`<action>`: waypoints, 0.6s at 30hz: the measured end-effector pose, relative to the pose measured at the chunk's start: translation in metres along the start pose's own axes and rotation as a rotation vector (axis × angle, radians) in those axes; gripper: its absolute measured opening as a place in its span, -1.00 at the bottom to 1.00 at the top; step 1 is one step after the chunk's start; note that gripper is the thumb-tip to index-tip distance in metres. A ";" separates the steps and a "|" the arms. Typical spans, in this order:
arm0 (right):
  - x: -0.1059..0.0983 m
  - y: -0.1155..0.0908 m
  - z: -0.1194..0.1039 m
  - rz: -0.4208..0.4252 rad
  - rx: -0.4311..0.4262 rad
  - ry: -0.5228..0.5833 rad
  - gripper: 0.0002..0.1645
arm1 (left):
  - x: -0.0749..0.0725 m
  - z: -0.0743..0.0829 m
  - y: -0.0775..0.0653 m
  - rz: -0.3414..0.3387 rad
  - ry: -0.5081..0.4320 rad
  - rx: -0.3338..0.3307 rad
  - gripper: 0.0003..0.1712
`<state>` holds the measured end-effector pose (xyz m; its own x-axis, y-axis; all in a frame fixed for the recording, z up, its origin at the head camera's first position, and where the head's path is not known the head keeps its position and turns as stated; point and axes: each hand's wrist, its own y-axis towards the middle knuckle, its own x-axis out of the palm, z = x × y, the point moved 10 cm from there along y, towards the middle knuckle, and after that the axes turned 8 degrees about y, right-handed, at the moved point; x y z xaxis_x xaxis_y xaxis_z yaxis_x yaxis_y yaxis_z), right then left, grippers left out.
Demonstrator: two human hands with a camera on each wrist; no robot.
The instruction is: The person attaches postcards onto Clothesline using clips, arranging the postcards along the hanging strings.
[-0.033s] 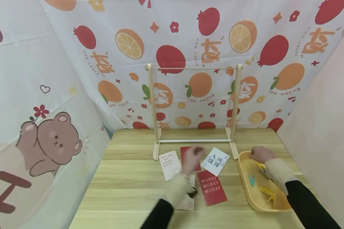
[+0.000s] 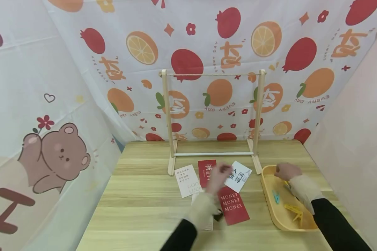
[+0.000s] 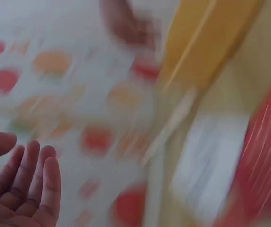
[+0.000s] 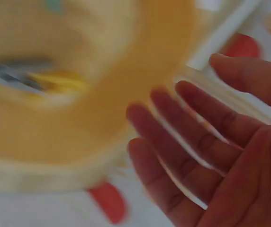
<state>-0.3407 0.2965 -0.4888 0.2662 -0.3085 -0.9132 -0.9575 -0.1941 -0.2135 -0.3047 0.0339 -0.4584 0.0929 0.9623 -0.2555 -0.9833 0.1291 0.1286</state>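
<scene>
Over the cards is my left hand (image 2: 219, 177), slightly blurred, its fingers loosely bent around nothing in the left wrist view. Close to it lie a red card (image 2: 206, 167) and a white card with dark characters (image 2: 241, 176). A red MONEY card (image 2: 234, 207), a white GOOD LUCK card (image 2: 186, 180) and a partly covered pale card (image 2: 209, 225) lie around it. At the yellow tray's (image 2: 268, 198) far end hovers my right hand (image 2: 288, 170), fingers apart and holding nothing in the right wrist view. Inside the tray are a blue clothespin (image 2: 276, 197) and yellow clothespins (image 2: 295, 211).
Behind the cards stands a wooden rack (image 2: 167, 115) with a string (image 2: 213, 74) across its top and a white bar (image 2: 213, 153) low down. A fruit-print cloth (image 2: 188, 28) hangs behind. In the right wrist view, a grey clip (image 4: 19, 73) lies in the tray.
My left hand has shifted right, uncovering more of the red card and covering the edge of the white card with dark characters. The right hand has barely moved.
</scene>
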 end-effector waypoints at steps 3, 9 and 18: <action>0.019 0.001 0.018 -0.011 0.032 0.001 -0.83 | 0.076 -0.020 -0.019 -0.101 -0.118 -0.138 -0.86; 0.044 0.000 0.028 -0.025 0.071 0.006 -0.81 | 0.164 -0.056 -0.069 -0.222 -0.109 -0.471 -0.80; 0.064 -0.008 0.029 -0.027 0.109 0.062 -0.77 | 0.197 -0.063 -0.086 -0.229 0.029 -0.506 -0.73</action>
<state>-0.3189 0.3055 -0.5558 0.2950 -0.3624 -0.8841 -0.9554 -0.1019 -0.2770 -0.2117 0.1968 -0.5804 0.3162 0.9151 -0.2501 -0.8917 0.1966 -0.4077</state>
